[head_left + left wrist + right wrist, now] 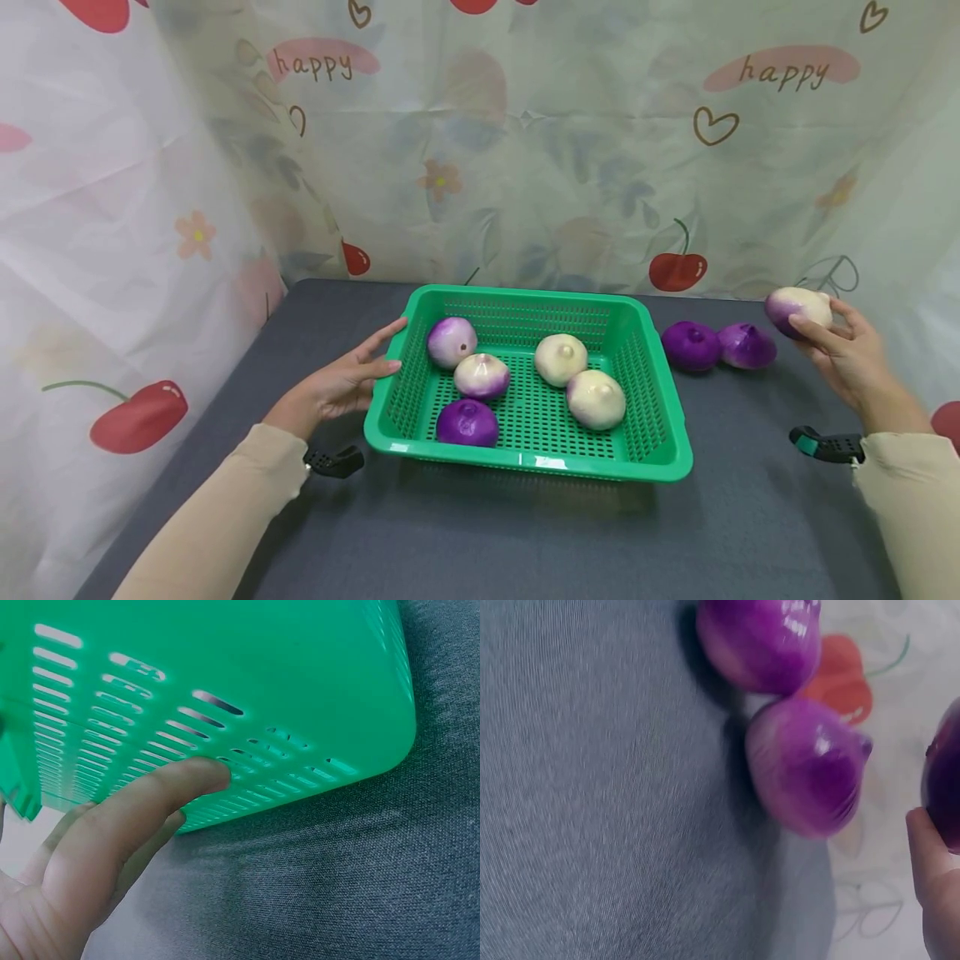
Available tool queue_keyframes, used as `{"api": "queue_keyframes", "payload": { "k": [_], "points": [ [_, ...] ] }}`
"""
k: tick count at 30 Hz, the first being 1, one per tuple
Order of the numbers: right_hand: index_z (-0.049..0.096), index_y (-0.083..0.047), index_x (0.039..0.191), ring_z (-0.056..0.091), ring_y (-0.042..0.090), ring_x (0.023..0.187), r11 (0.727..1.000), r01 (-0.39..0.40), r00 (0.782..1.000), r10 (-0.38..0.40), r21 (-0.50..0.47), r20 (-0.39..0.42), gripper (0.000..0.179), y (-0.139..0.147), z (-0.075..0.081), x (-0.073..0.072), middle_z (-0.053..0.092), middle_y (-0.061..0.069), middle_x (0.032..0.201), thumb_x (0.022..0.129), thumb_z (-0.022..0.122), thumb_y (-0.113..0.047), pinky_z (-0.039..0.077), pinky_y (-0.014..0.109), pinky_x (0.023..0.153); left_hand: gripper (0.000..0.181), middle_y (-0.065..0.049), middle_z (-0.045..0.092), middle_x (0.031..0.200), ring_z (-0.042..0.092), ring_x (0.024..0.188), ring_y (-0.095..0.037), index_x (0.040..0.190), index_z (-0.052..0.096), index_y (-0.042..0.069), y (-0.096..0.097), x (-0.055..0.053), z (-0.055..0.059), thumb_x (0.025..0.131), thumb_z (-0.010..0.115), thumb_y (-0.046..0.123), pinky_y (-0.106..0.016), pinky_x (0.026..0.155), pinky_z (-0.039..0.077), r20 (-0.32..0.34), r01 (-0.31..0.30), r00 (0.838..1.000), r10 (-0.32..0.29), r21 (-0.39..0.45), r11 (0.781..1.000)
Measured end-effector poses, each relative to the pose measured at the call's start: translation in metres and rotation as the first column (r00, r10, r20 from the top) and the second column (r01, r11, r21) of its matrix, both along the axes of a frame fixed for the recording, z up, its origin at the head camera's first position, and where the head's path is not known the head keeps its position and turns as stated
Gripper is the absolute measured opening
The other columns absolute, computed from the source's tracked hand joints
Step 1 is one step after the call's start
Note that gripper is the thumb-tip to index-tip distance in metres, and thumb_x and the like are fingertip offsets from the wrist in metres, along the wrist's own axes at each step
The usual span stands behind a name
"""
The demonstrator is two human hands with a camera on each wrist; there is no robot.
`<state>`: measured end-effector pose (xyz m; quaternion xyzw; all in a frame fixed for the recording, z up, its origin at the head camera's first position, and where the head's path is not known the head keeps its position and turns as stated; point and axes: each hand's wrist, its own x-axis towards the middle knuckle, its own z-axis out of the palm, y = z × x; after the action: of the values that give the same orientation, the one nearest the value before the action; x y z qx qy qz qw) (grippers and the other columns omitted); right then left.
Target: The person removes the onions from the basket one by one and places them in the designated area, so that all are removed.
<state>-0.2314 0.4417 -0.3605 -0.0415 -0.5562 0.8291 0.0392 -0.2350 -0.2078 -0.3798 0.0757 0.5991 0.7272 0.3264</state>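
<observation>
A green plastic basket (525, 460) stands at mid-table with several onions in it. At its left end are a pale purple onion (452, 342), a white-and-purple onion (482, 377) and a deep purple onion (467, 423); two whitish onions (561, 360) lie right of them. My left hand (341, 383) grips the basket's left side, thumb at the rim and fingers (172, 784) against the slotted outer wall. Off to the far right, my right hand (843, 354) holds a white-and-purple onion (802, 308) above the table; only its dark edge shows in the right wrist view.
Two purple onions (690, 347) lie side by side on the dark grey table (480, 542), between the basket and my right hand. Behind the table hangs a printed curtain (525, 167), with another white sheet (112, 275) along the left.
</observation>
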Motion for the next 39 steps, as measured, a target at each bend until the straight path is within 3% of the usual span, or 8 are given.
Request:
{"api": "queue_keyframes", "payload": {
  "k": [3,10,15,23,27,32,35,39],
  "points": [
    [0.011,-0.028,0.156,0.06,-0.003,0.086,0.998,0.055,0.998,-0.056,0.036,0.024,0.09,0.004,-0.004,-0.002,0.037,-0.004,0.119,0.089,0.062,0.005,0.055,0.014,0.073,0.072,-0.019,0.017,0.158,0.053,0.123,-0.04,0.152,0.011,0.048,0.0,0.0,0.0,0.102,0.049,0.012,-0.059,0.09,0.05,-0.002,-0.001,1.0,0.001,-0.005,1.0],
    [0.015,-0.03,0.154,0.054,-0.001,0.095,0.976,0.182,0.982,-0.185,0.119,0.018,0.093,0.04,-0.036,-0.022,0.035,-0.014,0.123,0.085,0.069,0.0,0.059,0.023,0.066,0.073,-0.02,0.017,0.158,0.055,0.122,-0.039,0.152,0.011,0.048,0.0,0.001,-0.001,0.101,0.05,0.012,-0.06,0.09,0.05,-0.002,0.0,1.0,0.0,-0.005,1.0],
    [0.018,-0.027,0.154,0.06,0.001,0.093,0.973,0.226,0.974,-0.227,0.049,0.009,0.096,0.069,-0.065,-0.039,0.037,-0.01,0.124,0.082,0.07,0.008,0.058,0.025,0.075,0.074,-0.02,0.018,0.158,0.055,0.122,-0.039,0.152,0.011,0.048,0.0,0.002,0.0,0.101,0.052,0.013,-0.059,0.09,0.05,0.006,-0.002,1.0,0.002,0.0,1.0],
    [0.014,-0.027,0.154,0.049,-0.001,0.11,0.934,0.333,0.933,-0.346,0.127,0.097,0.102,0.072,-0.077,-0.037,0.035,-0.008,0.128,0.078,0.075,0.004,0.056,0.016,0.07,0.071,-0.017,0.021,0.158,0.054,0.122,-0.041,0.151,0.014,0.05,0.001,0.002,0.0,0.102,0.049,0.012,-0.06,0.089,0.05,0.009,-0.015,1.0,0.015,-0.011,1.0],
    [0.017,-0.024,0.155,0.045,-0.006,0.095,0.85,0.348,0.881,-0.441,0.395,0.171,0.101,0.057,-0.068,-0.027,0.04,-0.015,0.113,0.078,0.081,-0.013,0.05,0.009,0.06,0.072,-0.018,0.019,0.158,0.056,0.121,-0.039,0.151,0.012,0.049,0.0,0.0,-0.001,0.102,0.049,0.012,-0.059,0.09,0.05,-0.003,-0.004,1.0,0.004,-0.016,1.0],
    [0.017,-0.017,0.155,0.038,-0.007,0.097,0.683,0.265,0.82,-0.531,0.681,0.213,0.09,0.015,-0.039,-0.002,0.043,-0.013,0.121,0.086,0.073,-0.029,0.036,0.007,0.085,0.072,-0.018,0.019,0.158,0.057,0.12,-0.038,0.151,0.013,0.049,0.0,-0.001,-0.002,0.102,0.049,0.013,-0.06,0.09,0.049,-0.001,-0.007,1.0,0.007,-0.018,1.0],
    [0.015,-0.016,0.156,0.041,0.002,0.113,0.66,0.239,0.816,-0.534,0.712,0.221,0.089,0.013,-0.043,-0.002,0.042,0.001,0.14,0.087,0.07,-0.031,0.033,0.019,0.104,0.072,-0.018,0.019,0.158,0.057,0.12,-0.038,0.152,0.013,0.049,0.0,0.0,-0.002,0.102,0.05,0.013,-0.06,0.09,0.049,-0.001,-0.008,1.0,0.008,-0.018,1.0],
    [0.008,-0.013,0.157,0.029,0.014,0.136,0.653,0.212,0.821,-0.523,0.727,0.23,0.089,0.011,-0.047,-0.003,0.018,0.014,0.159,0.09,0.065,-0.03,0.023,0.03,0.118,0.072,-0.019,0.019,0.158,0.057,0.12,-0.038,0.152,0.012,0.048,0.0,0.0,-0.002,0.102,0.05,0.012,-0.06,0.09,0.049,-0.003,-0.008,1.0,0.008,-0.017,1.0]
  ]
}}
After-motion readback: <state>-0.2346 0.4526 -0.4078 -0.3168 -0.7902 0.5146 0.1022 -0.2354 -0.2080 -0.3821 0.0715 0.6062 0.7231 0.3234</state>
